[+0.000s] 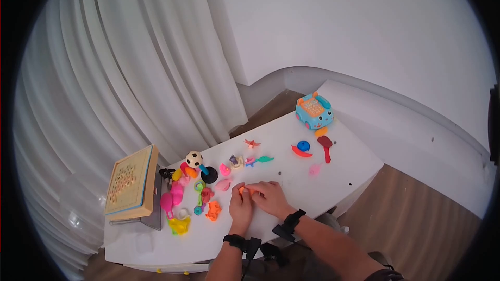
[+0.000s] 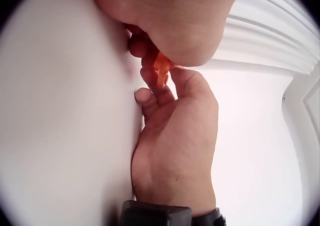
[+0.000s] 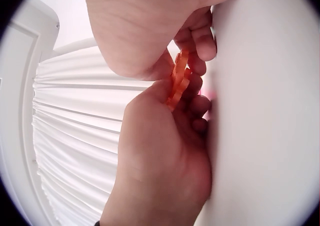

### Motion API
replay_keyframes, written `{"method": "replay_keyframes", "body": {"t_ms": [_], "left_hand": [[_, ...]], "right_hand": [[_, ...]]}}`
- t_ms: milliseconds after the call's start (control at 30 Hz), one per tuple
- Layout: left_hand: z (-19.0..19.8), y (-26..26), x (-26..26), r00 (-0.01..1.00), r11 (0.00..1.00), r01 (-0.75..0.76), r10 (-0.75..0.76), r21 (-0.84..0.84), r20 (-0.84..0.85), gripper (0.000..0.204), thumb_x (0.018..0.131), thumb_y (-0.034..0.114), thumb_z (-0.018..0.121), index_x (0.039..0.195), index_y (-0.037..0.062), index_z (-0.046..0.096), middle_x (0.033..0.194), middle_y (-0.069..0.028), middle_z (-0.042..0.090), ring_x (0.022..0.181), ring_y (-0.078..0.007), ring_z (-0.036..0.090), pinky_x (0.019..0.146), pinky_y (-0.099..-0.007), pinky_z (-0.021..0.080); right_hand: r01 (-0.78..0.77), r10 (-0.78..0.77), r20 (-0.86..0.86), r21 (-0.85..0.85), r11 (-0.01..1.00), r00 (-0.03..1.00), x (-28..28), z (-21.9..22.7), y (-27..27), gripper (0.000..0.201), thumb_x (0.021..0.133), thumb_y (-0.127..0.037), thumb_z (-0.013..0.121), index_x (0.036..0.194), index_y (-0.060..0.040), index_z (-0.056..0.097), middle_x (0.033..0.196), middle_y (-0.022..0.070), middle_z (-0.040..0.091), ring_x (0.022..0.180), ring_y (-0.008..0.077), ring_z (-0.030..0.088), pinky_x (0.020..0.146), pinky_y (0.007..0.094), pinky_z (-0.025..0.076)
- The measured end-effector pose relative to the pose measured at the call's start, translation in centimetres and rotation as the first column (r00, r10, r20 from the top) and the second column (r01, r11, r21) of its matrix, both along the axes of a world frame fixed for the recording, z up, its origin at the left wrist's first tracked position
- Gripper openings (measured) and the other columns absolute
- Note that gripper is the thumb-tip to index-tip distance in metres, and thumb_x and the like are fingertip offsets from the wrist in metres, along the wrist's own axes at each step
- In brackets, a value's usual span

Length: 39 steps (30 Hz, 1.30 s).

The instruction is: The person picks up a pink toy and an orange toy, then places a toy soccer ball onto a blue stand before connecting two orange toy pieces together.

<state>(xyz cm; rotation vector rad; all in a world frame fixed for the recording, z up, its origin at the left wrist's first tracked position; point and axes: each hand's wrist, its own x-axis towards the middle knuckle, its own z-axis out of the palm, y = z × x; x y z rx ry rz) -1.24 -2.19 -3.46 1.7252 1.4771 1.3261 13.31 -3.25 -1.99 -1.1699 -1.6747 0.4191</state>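
Observation:
Low over the white table, both hands meet at a small, flat orange plastic piece point(image 3: 179, 81) with a notched edge. My left hand point(image 1: 241, 211) pinches one side of it between thumb and fingers. From the other side, the thumb and fingers of my right hand point(image 1: 271, 198) grip the same piece. Between the fingertips its orange edge point(image 2: 161, 70) shows in the left wrist view; the rest is covered by the hands. Just left of the hands lie a pink toy point(image 1: 223, 184) and another orange toy point(image 1: 213, 211).
Several colourful toys crowd the table's left side, among them a soccer ball toy point(image 1: 194, 159) and a yellow toy point(image 1: 179, 226). A board game box point(image 1: 131, 183) leans at the left end. Farther right are a blue toy phone point(image 1: 314, 111) and a red hammer-like toy point(image 1: 325, 148).

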Motion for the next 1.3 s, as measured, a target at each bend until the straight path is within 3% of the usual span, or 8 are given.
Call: {"method": "replay_keyframes", "body": {"t_ms": [167, 267, 533, 733, 800, 933, 1000, 1300], "left_hand": [[0.6, -0.8, 0.0, 0.906, 0.997, 0.031, 0.004, -0.077, 0.423, 0.027, 0.112, 0.025, 0.051, 0.129, 0.0054, 0.058, 0.099, -0.0139, 0.073, 0.083, -0.0268, 0.071, 0.078, -0.0381, 0.056], [-0.4, -0.7, 0.1, 0.982, 0.991, -0.091, 0.106, -0.098, 0.159, 0.032, 0.112, 0.034, 0.045, 0.124, 0.0067, 0.056, 0.099, -0.0204, 0.074, 0.088, -0.0378, 0.073, 0.081, -0.0459, 0.056], [0.9, -1.6, 0.5, 0.987, 0.984, -0.117, 0.131, -0.131, 0.096, 0.033, 0.111, 0.037, 0.043, 0.123, 0.0075, 0.053, 0.095, -0.0241, 0.074, 0.092, -0.0455, 0.072, 0.083, -0.0541, 0.054], [0.4, -1.2, 0.5, 0.965, 0.988, -0.100, 0.125, -0.114, 0.232, 0.027, 0.111, 0.031, 0.046, 0.120, 0.0063, 0.052, 0.092, -0.0207, 0.074, 0.080, -0.0373, 0.074, 0.074, -0.0472, 0.056], [0.9, -1.3, 0.5, 0.913, 0.994, -0.057, 0.089, -0.092, 0.398, 0.022, 0.112, 0.022, 0.049, 0.121, 0.0033, 0.054, 0.091, -0.0088, 0.068, 0.076, -0.0136, 0.067, 0.066, -0.0310, 0.055], [0.8, -1.6, 0.3, 0.956, 0.996, -0.039, 0.062, -0.086, 0.288, 0.026, 0.112, 0.020, 0.051, 0.131, 0.0033, 0.055, 0.092, -0.0075, 0.068, 0.076, -0.0115, 0.066, 0.067, -0.0282, 0.054], [0.3, -1.3, 0.4, 0.950, 0.995, -0.012, 0.042, -0.099, 0.309, 0.031, 0.110, 0.027, 0.052, 0.134, 0.0095, 0.061, 0.089, -0.0135, 0.076, 0.078, -0.0251, 0.075, 0.070, -0.0383, 0.056], [2.5, -2.3, 0.5, 0.999, 0.999, 0.016, -0.017, -0.036, -0.034, 0.028, 0.107, 0.026, 0.058, 0.129, 0.0111, 0.067, 0.087, -0.0091, 0.072, 0.078, -0.0242, 0.072, 0.073, -0.0365, 0.056]], "right_hand": [[-0.061, 0.063, 0.039, -0.033, 0.998, 0.997, 0.3, 0.3, 0.0, 0.033, 0.091, -0.018, 0.064, 0.122, -0.0152, 0.075, 0.097, 0.0034, 0.074, 0.079, 0.0217, 0.068, 0.097, 0.0418, 0.047], [-0.033, 0.021, 0.111, 0.107, 0.994, 0.994, 0.2, 0.0, 0.2, 0.030, 0.086, -0.009, 0.072, 0.116, -0.0085, 0.075, 0.094, 0.0065, 0.075, 0.068, 0.0218, 0.069, 0.073, 0.0363, 0.056], [-0.068, 0.064, 0.147, 0.020, 0.997, 0.987, 0.8, -2.0, 1.0, 0.016, 0.086, -0.015, 0.076, 0.099, -0.0084, 0.070, 0.088, 0.0032, 0.072, 0.067, 0.0180, 0.067, 0.081, 0.0391, 0.052], [0.091, -0.105, -0.107, -0.125, 0.988, 0.989, 0.1, -0.3, 0.1, 0.014, 0.093, -0.016, 0.074, 0.095, -0.0038, 0.067, 0.083, 0.0102, 0.072, 0.069, 0.0230, 0.071, 0.069, 0.0368, 0.056], [0.147, -0.183, -0.212, -0.177, 0.973, 0.960, 0.3, -0.4, 0.0, 0.013, 0.100, -0.014, 0.068, 0.098, -0.0012, 0.065, 0.084, 0.0079, 0.071, 0.072, 0.0142, 0.068, 0.069, 0.0317, 0.056], [0.161, -0.273, -0.409, -0.287, 0.944, 0.871, 0.3, 0.5, -0.4, 0.013, 0.102, -0.014, 0.068, 0.100, -0.0008, 0.066, 0.088, 0.0063, 0.072, 0.076, 0.0120, 0.068, 0.070, 0.0297, 0.055], [0.080, -0.176, -0.364, -0.263, 0.962, 0.915, 0.6, 0.1, -0.2, 0.015, 0.101, -0.014, 0.069, 0.100, 0.0009, 0.068, 0.088, 0.0080, 0.072, 0.078, 0.0128, 0.068, 0.071, 0.0301, 0.055], [0.132, -0.132, -0.045, 0.013, 0.991, 0.990, 0.0, 0.3, -0.4, 0.010, 0.095, -0.012, 0.073, 0.094, -0.0020, 0.072, 0.088, 0.0125, 0.069, 0.073, 0.0285, 0.070, 0.067, 0.0374, 0.056]]}}
